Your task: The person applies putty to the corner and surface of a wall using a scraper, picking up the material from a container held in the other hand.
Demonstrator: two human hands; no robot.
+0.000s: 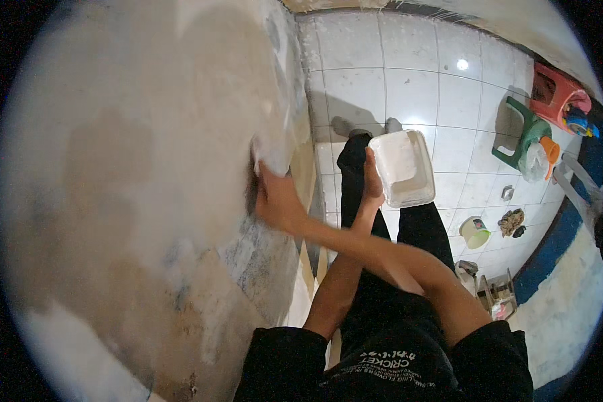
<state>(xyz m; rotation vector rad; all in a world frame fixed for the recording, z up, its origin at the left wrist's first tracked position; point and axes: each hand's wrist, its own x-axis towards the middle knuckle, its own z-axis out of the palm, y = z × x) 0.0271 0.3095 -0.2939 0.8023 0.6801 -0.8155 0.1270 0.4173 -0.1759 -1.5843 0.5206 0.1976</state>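
Note:
My left hand [373, 179] grips the near left rim of a white rectangular plastic tub [422, 167], its thumb lying along the edge. White paste [394, 159] coats part of the inside of the tub. Crossing over my left arm, my right arm reaches to the wall [167, 167] on the left. My right hand [276, 199] is closed against that wall, around a pale, flat-looking thing [272, 153] that is blurred and partly hidden by the fingers. The wall surface is patchy grey, brown and white, with rougher dark areas below the hand.
White floor tiles [412, 87] lie under my feet. At the right stand a red plastic stool [549, 94] and a green stool [530, 130], with a clear bag [534, 163] by it. A pale green bucket [475, 232] and a crumpled brown cloth [511, 222] are nearer.

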